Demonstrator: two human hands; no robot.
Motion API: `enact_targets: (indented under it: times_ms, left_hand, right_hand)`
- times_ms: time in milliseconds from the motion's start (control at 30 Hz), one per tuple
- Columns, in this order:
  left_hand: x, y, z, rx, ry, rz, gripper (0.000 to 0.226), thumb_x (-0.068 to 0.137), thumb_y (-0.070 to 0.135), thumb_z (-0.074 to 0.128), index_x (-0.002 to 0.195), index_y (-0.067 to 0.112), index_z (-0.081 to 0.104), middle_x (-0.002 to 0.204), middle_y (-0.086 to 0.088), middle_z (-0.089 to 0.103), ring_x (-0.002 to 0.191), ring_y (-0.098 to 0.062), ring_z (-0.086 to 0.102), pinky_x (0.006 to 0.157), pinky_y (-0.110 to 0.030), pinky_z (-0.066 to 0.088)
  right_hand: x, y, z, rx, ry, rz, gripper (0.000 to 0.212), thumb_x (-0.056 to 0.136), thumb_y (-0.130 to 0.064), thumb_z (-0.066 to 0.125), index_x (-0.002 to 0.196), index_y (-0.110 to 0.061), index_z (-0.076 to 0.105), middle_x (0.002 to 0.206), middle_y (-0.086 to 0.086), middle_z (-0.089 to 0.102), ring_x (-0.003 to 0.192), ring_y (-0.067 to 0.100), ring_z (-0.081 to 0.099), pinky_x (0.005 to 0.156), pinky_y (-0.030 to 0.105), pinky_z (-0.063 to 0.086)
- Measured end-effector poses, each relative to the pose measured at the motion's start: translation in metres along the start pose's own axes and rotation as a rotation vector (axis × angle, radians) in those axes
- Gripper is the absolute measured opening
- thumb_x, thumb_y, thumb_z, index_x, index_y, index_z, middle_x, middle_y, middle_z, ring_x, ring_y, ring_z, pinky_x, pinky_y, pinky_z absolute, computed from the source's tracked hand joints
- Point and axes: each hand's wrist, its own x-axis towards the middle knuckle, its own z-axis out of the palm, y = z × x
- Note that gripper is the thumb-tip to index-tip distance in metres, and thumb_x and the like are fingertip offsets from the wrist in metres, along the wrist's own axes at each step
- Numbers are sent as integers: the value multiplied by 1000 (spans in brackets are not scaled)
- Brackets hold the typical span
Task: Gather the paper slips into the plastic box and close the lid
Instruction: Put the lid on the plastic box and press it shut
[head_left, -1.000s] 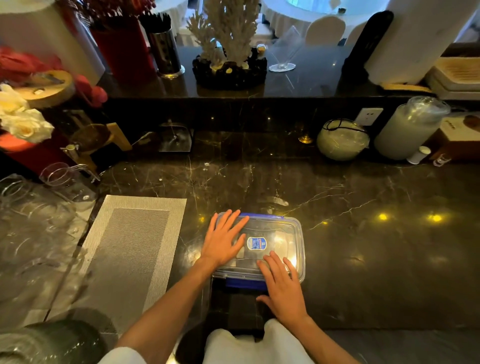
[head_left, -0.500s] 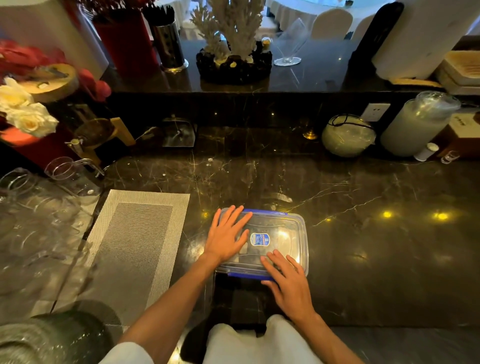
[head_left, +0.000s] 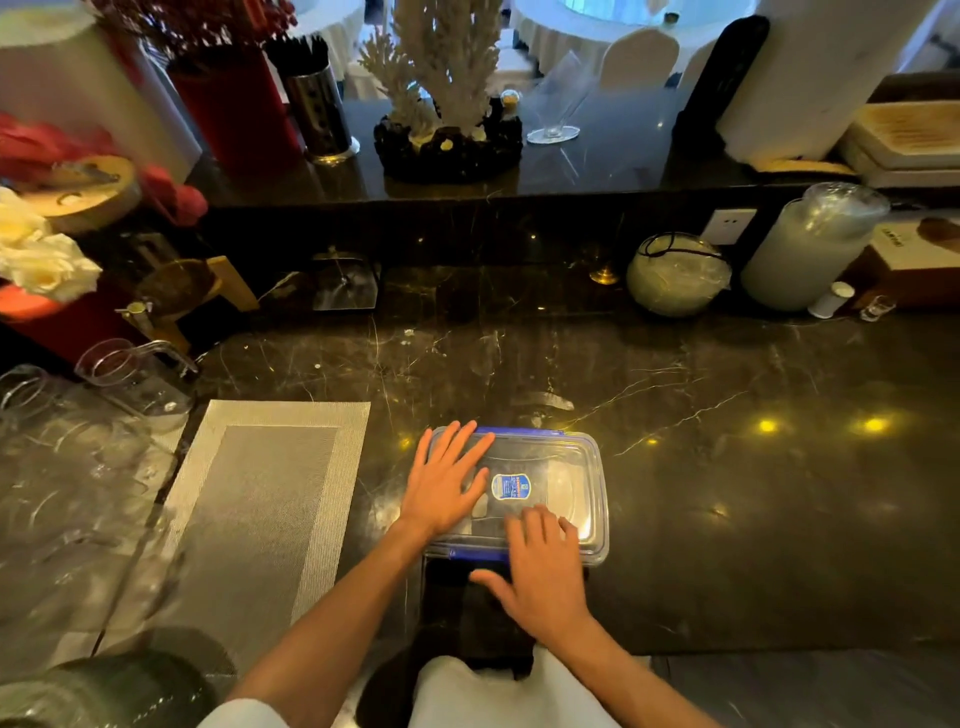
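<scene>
Both hands lay flat and open, gripping nothing: left hand (head_left: 445, 480) and right hand (head_left: 540, 564) pressed the lid (head_left: 556, 467) onto the box (head_left: 597, 551) on the worktop (head_left: 727, 493), clips probably next.

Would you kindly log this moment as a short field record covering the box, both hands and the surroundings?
surface: dark marble counter
plastic box: clear, blue clips, lid on
lid sticker: blue, centred
left hand: flat, fingers spread, on lid's left part
right hand: palm down over near edge, thumb below the rim
paper slips: none visible on the counter
placemat: grey woven, left of box
</scene>
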Motion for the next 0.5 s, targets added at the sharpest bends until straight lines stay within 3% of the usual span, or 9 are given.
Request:
enact_targets:
  times_ms: [67, 167, 333, 400, 500]
  left_hand:
    - [0, 0, 0, 5, -1, 5, 55, 99, 46, 33, 153, 38, 22, 163, 5, 20, 151, -16, 11, 124, -48, 3]
    - [0, 0, -1, -7, -4, 12, 56, 99, 46, 34, 153, 37, 21, 163, 5, 20, 152, -16, 12, 124, -47, 2]
    - [1, -4, -2, -23, -19, 24, 55, 100, 47, 33, 153, 38, 20, 163, 6, 18, 152, -15, 9, 124, -45, -1]
    - [1, -5, -1, -33, -11, 28, 54, 100, 47, 33, 152, 38, 22, 163, 6, 20, 152, -15, 10, 124, -46, -1]
    - [0, -4, 0, -44, 2, 28, 54, 100, 48, 31, 153, 37, 23, 163, 5, 20, 151, -15, 11, 124, -47, 0]
  right_hand:
    - [9, -17, -4, -104, -50, 34, 86, 70, -83, 54, 120, -14, 63, 118, 14, 64, 112, 34, 60, 90, 53, 50]
    - [18, -24, -5, -131, -105, 40, 82, 78, -74, 55, 134, -14, 52, 131, 15, 57, 121, 36, 55, 97, 54, 45]
    - [0, 40, -9, 158, 18, -100, 69, 80, -58, 66, 140, -28, 49, 138, 6, 52, 128, 26, 51, 102, 44, 48]
    - [-14, 80, -8, 130, 47, -6, 80, 78, -65, 65, 145, -25, 45, 148, 12, 44, 139, 33, 40, 110, 50, 41]
    - [-29, 121, -5, 130, -44, 163, 99, 76, -81, 47, 155, -25, 25, 161, 14, 20, 149, 33, 19, 118, 50, 24]
